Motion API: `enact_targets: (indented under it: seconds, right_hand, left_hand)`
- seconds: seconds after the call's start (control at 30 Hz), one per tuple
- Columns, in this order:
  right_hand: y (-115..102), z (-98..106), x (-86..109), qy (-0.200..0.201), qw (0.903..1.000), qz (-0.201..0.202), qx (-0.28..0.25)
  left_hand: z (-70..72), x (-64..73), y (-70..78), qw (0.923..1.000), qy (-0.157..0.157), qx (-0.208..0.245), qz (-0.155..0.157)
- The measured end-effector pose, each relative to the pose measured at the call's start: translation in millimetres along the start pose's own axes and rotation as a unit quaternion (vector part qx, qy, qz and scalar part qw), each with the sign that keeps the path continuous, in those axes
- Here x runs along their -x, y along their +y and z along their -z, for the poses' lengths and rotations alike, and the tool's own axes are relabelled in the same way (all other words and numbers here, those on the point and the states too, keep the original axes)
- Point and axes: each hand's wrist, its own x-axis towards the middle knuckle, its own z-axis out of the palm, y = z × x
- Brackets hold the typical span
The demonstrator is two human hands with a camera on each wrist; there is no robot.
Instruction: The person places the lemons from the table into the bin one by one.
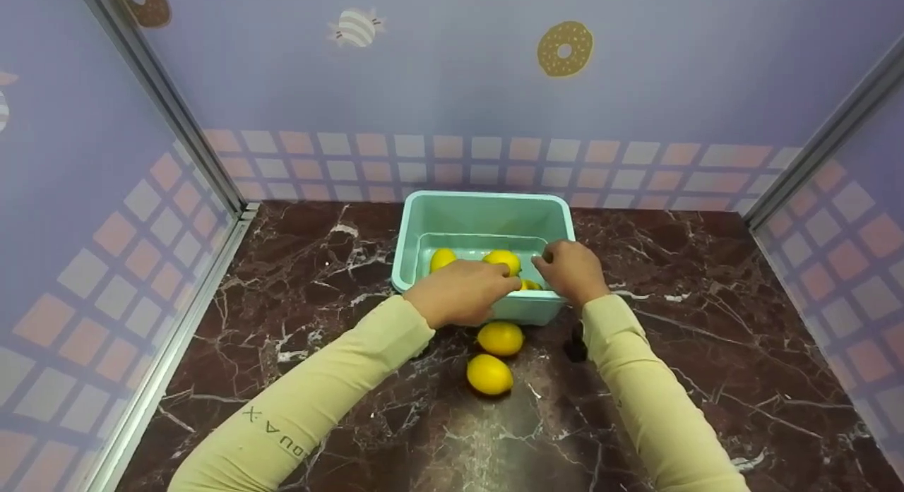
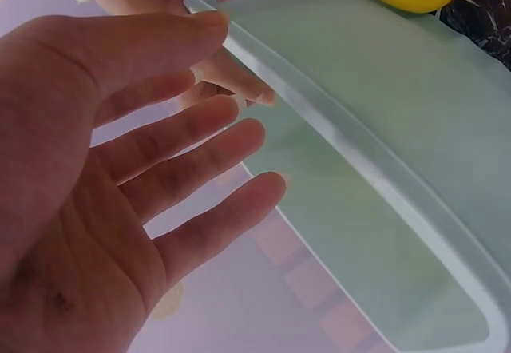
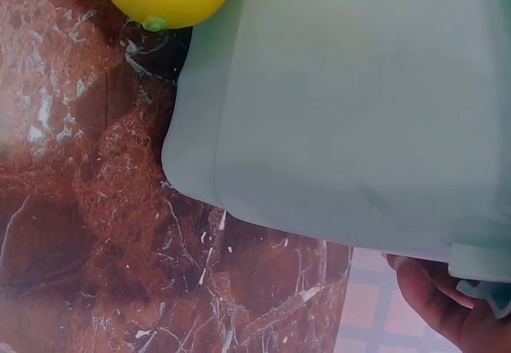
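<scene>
A mint-green rectangular plastic basin (image 1: 487, 201) stands near the back wall. Inside it are a lemon (image 1: 443, 258) at the left, a second lemon (image 1: 501, 260) near the middle and a third lemon (image 1: 530, 285) partly hidden by my left hand (image 1: 462, 291). That hand reaches over the front rim; the left wrist view shows its fingers (image 2: 215, 153) spread and relaxed, palm bare. My right hand (image 1: 573, 270) is at the basin's front right corner, its fingers (image 2: 247, 85) loosely bent over the inside. No lemon shows in its grasp.
Two more lemons lie in front of the basin on the dark marbled tabletop (image 1: 339, 407): a nearer lemon (image 1: 489, 375) and a farther lemon (image 1: 500, 339) close to the basin's front. Patterned purple walls (image 1: 452, 90) enclose the back and sides.
</scene>
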Motion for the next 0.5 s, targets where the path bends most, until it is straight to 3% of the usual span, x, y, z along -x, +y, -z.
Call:
enact_targets:
  seconds: [0.5]
  right_hand:
    - [1.6, -0.6, 0.7, 0.002, 1.0, 0.005, 0.005]
  left_hand:
    - [-4.0, 10.0, 7.0, 0.9999, 0.009, -0.001, -0.005]
